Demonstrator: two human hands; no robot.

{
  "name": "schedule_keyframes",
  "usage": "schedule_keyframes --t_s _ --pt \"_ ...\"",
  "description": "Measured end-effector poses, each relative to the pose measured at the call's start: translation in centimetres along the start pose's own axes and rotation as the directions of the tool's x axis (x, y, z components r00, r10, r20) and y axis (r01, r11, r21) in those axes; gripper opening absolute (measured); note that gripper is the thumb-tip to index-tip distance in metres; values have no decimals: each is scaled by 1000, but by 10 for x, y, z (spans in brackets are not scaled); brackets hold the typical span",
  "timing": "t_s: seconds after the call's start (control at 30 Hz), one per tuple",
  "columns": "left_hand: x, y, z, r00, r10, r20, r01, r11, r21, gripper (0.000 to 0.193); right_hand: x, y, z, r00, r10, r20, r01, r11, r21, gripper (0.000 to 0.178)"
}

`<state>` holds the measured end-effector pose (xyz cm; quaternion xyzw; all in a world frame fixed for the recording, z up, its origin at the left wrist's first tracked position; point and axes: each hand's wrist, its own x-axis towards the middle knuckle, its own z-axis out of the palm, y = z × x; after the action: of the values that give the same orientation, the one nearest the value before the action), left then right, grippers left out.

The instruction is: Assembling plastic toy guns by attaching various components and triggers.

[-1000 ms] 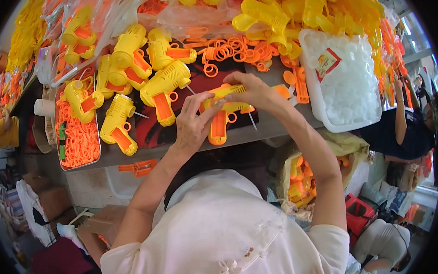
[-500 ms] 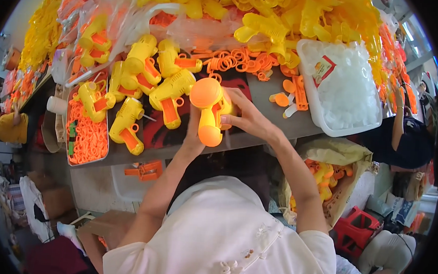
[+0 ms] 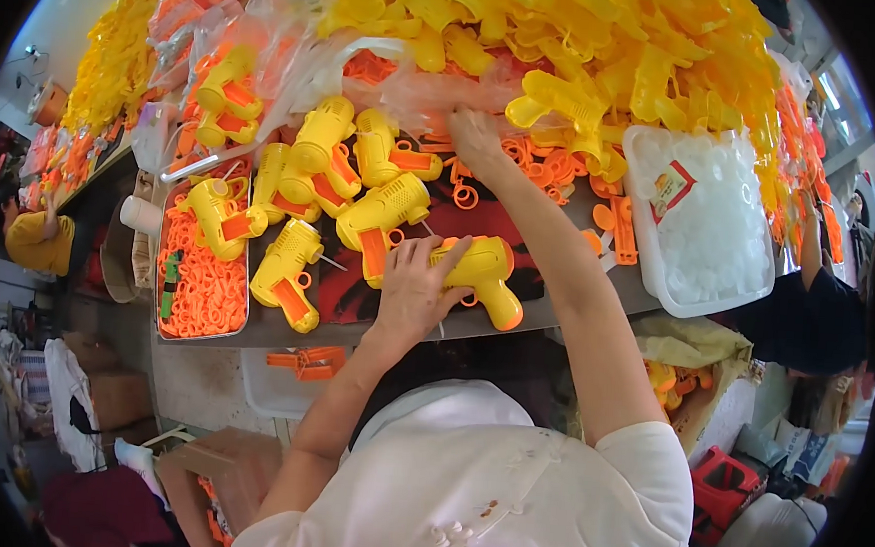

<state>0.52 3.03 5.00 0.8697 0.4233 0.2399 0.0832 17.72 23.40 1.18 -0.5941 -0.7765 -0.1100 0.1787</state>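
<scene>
Near the table's front edge, my left hand [image 3: 415, 284] is closed around a yellow toy gun [image 3: 486, 267]. The gun lies on its side, its handle toward my right and tipped with orange at the bottom. My right hand [image 3: 477, 144] reaches far forward among orange plastic parts [image 3: 549, 170], beside a clear plastic bag [image 3: 423, 97]. Its fingertips are hidden, so I cannot make out what they touch. Left of the held gun, several yellow toy guns with orange pieces [image 3: 309, 160] lie in a loose group; one close by [image 3: 383, 215] almost meets my left hand.
A tray of small orange parts [image 3: 201, 294] stands at the left. A white tub of translucent pieces [image 3: 701, 224] is at the right. Yellow shells [image 3: 612, 44] heap along the back. Below the table's right side sits an open sack [image 3: 716, 391]. Other people work on both sides.
My right hand has let go of the toy gun and moved forward to the orange parts. My left hand has turned the gun onto its side, lower over the table.
</scene>
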Motion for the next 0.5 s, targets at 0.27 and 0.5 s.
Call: schedule_keyframes --t_s 0.27,0.5 --pt "20 -18 3 999 21 42 -17 994 -111 48 -70 -3 -108 987 160 27 -135 715 686 19" --pt "31 -41 8 991 -1 135 56 911 -408 29 -148 -20 -132 990 -6 142 -96 707 700 10"
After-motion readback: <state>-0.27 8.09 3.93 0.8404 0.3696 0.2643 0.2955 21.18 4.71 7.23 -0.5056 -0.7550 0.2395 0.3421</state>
